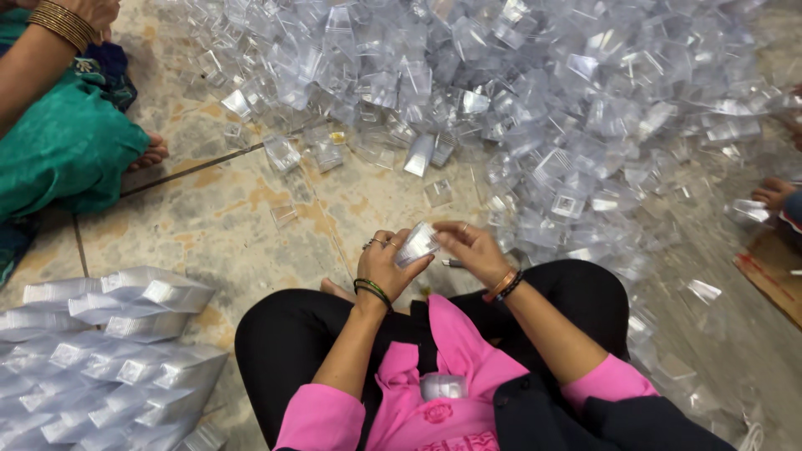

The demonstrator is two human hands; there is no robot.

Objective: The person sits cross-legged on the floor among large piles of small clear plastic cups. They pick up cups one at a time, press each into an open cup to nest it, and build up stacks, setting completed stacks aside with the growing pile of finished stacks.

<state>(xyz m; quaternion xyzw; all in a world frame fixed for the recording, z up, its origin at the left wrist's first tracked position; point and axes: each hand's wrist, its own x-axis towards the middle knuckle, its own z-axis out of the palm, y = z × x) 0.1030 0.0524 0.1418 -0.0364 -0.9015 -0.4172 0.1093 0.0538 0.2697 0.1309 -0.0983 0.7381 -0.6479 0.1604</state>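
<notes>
I sit cross-legged on a stone tile floor in black trousers and a pink top. My left hand (386,266) and my right hand (469,249) meet in front of my knees, both gripping one small clear plastic box (416,244). The left hand cups it from below-left; the right hand's fingers pinch its right edge. A huge heap of loose clear plastic boxes (518,92) spreads over the floor just beyond my hands. One more clear piece (443,387) lies in my lap.
Nested stacks of clear boxes (109,351) lie in rows at lower left. A person in green clothes (58,142) with gold bangles sits at upper left. Another person's foot (773,194) and a cardboard piece (773,267) are at the right edge.
</notes>
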